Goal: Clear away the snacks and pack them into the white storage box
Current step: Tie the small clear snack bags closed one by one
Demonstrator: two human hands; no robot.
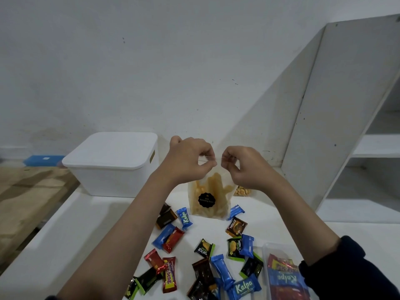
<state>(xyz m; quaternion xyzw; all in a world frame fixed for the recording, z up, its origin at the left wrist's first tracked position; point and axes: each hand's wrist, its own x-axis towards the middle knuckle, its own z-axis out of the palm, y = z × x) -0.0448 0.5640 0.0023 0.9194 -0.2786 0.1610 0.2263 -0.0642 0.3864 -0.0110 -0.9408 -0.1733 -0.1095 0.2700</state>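
A clear bag of yellow snack sticks with a round black label stands upright on the white table. My left hand and my right hand both pinch the bag's top edge, close together. The white storage box sits at the back left with its lid on. Several small wrapped snacks in blue, red, brown and green lie scattered on the table in front of the bag.
A clear plastic tray holding wrapped snacks sits at the front right. A second clear bag of pale snacks stands behind my right hand. A white shelf unit rises on the right. A wooden floor lies left.
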